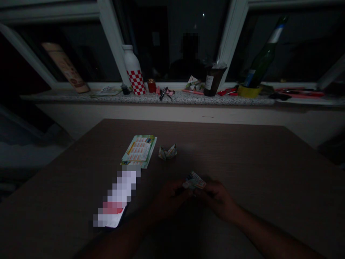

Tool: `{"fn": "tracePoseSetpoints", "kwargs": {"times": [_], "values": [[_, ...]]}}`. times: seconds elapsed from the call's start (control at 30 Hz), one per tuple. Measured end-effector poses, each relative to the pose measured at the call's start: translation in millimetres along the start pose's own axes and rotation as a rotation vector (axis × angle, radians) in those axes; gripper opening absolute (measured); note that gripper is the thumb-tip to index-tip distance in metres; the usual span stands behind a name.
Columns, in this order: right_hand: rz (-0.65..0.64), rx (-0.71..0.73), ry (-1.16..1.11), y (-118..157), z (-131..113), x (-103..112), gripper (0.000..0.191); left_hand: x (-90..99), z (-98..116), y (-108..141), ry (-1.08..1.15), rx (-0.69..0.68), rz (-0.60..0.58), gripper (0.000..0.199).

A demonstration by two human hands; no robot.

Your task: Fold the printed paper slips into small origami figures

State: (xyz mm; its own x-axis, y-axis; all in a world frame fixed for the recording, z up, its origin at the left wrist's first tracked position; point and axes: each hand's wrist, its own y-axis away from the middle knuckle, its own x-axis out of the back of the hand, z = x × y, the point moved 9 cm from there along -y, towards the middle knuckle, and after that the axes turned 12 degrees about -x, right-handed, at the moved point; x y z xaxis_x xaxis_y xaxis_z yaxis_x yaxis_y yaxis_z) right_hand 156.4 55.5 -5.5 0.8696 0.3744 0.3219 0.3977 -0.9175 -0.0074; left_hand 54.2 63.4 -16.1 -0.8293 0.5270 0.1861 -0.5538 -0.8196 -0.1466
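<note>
A small folded paper piece (pixel 194 181) with print on it is pinched between both hands above the table. My left hand (pixel 172 196) grips its left side, fingers closed. On the right side, the thumb and fingers of my right hand (pixel 215 198) are closed on it too. Just beyond my hands, a second folded paper shape (pixel 167 152) with two raised points stands on the table. To its left lie several printed cards (pixel 138 151) with a calendar grid, stacked unevenly. Dim light hides the fine folds and some of the fingers.
A lit phone (pixel 117 199), blurred out, lies on the brown table (pixel 242 154) left of my hands. Along the granite windowsill (pixel 107 96) stand a checkered bottle (pixel 136 75), a tan tumbler (pixel 66 68), a dark cup (pixel 212 81) and a green bottle (pixel 265 57) in yellow tape (pixel 249 91).
</note>
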Motion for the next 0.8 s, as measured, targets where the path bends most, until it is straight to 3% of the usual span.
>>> {"fn": "tracePoseSetpoints", "kwargs": {"times": [0.43,0.8], "values": [[0.041,-0.017,-0.003,0,9,3,0.046,-0.3,4,0,-0.068,-0.003,-0.012,0.038],[0.073,-0.024,-0.006,0,6,5,0.042,4.5,5,0,-0.145,-0.034,0.027,0.036]]}}
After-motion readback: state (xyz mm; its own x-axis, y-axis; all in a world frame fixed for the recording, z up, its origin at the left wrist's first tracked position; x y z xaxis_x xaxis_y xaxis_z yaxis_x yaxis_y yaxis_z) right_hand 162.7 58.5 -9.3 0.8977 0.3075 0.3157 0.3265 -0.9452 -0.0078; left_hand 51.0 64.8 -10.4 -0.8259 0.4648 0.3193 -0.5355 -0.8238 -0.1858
